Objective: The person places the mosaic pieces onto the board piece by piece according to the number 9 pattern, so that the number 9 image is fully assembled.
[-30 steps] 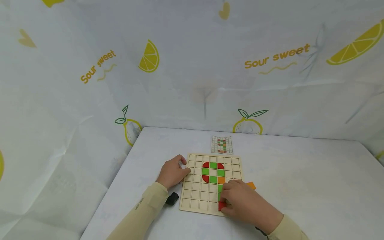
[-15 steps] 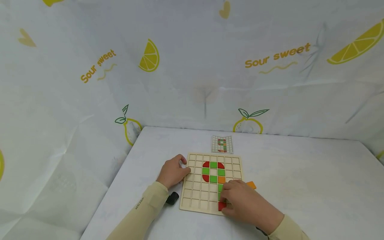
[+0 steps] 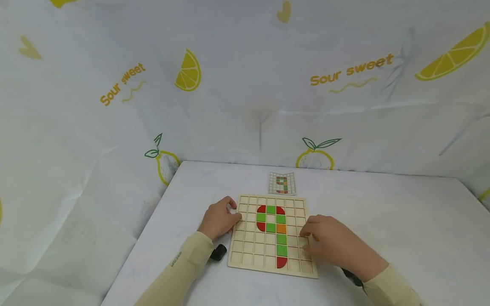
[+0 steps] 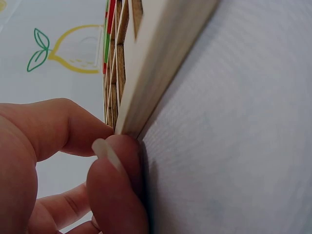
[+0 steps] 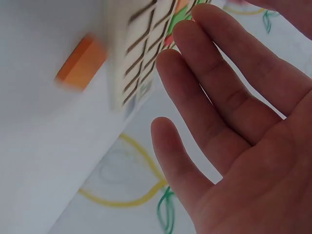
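Observation:
The left hand (image 3: 220,219) holds the left edge of a wooden grid board (image 3: 248,247); in the left wrist view its thumb and a fingertip pinch that edge. Red, green and orange tiles form a 9-like figure on the board, with a red rounded tile (image 3: 281,262) at its foot and an orange square tile (image 3: 281,228) midway. Over the board's right edge, the right hand (image 3: 329,239) has loosely bent, spread fingers and nothing visible between them. Beside the board lies a loose orange tile (image 5: 82,63), mostly hidden by that hand in the head view.
A small pattern card (image 3: 282,183) showing the same kind of figure lies behind the board. The white table (image 3: 383,221) meets a lemon-print cloth (image 3: 229,106) at the back and left. Black devices sit at both wrists, one (image 3: 218,252) near the board's left edge.
The right hand has lifted off the red tile at the figure's foot and moved right to the board's right edge, uncovering the lower tiles. The left hand stays at the board.

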The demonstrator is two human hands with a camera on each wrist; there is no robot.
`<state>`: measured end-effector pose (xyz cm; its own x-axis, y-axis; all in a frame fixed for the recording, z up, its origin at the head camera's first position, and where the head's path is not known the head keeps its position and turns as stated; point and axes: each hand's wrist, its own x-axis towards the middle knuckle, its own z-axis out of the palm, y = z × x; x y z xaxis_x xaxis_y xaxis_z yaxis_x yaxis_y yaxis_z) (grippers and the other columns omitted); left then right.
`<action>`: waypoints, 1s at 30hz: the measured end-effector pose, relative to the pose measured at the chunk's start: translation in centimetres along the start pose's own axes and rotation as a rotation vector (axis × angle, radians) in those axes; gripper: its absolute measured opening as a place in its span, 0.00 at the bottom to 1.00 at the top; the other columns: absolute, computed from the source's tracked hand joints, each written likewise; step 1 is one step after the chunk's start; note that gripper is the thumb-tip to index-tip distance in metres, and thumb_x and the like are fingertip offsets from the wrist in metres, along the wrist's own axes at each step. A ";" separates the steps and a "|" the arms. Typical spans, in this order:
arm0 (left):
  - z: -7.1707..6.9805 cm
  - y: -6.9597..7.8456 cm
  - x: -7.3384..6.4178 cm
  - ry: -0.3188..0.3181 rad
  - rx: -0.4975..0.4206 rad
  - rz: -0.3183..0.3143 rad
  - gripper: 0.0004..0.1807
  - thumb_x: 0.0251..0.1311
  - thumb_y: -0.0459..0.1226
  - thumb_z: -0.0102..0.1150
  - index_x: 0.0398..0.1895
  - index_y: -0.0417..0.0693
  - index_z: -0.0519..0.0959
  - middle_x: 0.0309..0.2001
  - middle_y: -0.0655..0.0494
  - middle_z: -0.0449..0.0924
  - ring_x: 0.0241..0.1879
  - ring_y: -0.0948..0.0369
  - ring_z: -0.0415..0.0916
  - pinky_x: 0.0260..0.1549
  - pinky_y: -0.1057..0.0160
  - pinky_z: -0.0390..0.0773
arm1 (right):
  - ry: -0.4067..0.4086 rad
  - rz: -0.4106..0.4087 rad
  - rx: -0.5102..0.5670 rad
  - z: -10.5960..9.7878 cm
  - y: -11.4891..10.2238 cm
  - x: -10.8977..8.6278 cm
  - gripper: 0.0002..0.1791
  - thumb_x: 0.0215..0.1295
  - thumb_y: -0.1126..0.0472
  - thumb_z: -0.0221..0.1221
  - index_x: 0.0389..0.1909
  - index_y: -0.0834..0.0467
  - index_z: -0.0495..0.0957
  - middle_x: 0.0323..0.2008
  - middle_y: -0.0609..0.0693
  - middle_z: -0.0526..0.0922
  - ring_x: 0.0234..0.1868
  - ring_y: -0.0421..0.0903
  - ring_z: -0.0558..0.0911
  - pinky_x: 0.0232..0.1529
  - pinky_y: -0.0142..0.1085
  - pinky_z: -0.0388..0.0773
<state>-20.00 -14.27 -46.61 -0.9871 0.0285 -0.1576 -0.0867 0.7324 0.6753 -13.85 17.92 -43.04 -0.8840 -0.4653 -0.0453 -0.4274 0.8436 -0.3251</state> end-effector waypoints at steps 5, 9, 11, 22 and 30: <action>0.0 0.0 0.0 0.002 -0.002 -0.005 0.14 0.65 0.43 0.67 0.50 0.52 0.79 0.26 0.56 0.81 0.19 0.61 0.77 0.24 0.62 0.75 | -0.007 0.129 0.060 -0.7 3.4 -0.3 0.14 0.58 0.56 0.79 0.45 0.48 0.89 0.42 0.39 0.85 0.45 0.41 0.82 0.53 0.47 0.86; 0.1 -0.2 0.1 0.009 0.011 -0.007 0.13 0.65 0.43 0.67 0.49 0.53 0.79 0.26 0.57 0.81 0.20 0.60 0.76 0.24 0.62 0.74 | -0.005 0.152 0.146 -0.7 5.7 -0.7 0.17 0.58 0.56 0.78 0.48 0.48 0.89 0.45 0.38 0.86 0.51 0.44 0.84 0.57 0.50 0.85; 0.1 -0.3 0.1 0.009 0.012 -0.009 0.13 0.65 0.43 0.67 0.49 0.53 0.79 0.26 0.57 0.81 0.21 0.60 0.76 0.24 0.62 0.74 | -0.009 0.142 0.176 -0.7 6.4 -0.9 0.19 0.58 0.56 0.79 0.50 0.48 0.89 0.47 0.38 0.86 0.53 0.45 0.84 0.58 0.50 0.84; 0.2 -0.4 0.2 -0.001 0.028 -0.014 0.13 0.65 0.44 0.68 0.50 0.54 0.79 0.26 0.57 0.81 0.20 0.60 0.76 0.24 0.62 0.74 | -0.021 0.124 0.203 0.3 7.1 -0.4 0.17 0.56 0.54 0.81 0.47 0.41 0.91 0.43 0.36 0.83 0.49 0.41 0.79 0.54 0.43 0.83; 0.2 -0.4 0.2 -0.003 0.027 -0.007 0.13 0.65 0.43 0.68 0.50 0.54 0.79 0.25 0.57 0.81 0.20 0.60 0.76 0.24 0.62 0.74 | -0.003 0.125 0.197 0.4 7.2 -0.5 0.15 0.56 0.55 0.81 0.43 0.39 0.92 0.41 0.35 0.82 0.47 0.40 0.78 0.50 0.39 0.82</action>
<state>-20.11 -14.40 -47.00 -0.9860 0.0258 -0.1645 -0.0895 0.7509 0.6543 -16.44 24.07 -45.73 -0.9270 -0.3616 -0.1000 -0.2689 0.8264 -0.4948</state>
